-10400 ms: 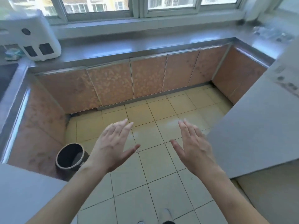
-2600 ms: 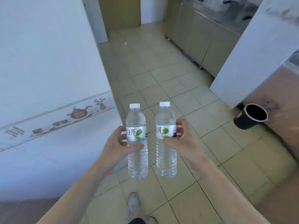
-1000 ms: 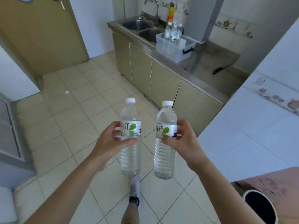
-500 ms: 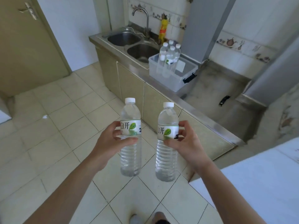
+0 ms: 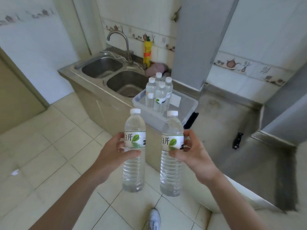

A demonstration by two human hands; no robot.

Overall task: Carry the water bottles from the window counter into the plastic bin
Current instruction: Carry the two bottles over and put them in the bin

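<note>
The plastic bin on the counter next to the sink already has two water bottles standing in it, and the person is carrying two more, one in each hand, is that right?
Not quite: the head view shows four capped bottles standing in the plastic bin, not two. The rest holds: the bin sits beside the sink, the left hand grips one bottle and the right hand another.

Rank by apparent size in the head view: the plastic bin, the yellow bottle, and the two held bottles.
1. Plastic bin.
2. Left-hand bottle and right-hand bottle: alike, enlarged by nearness.
3. Yellow bottle, farther away, so unsure.
</note>
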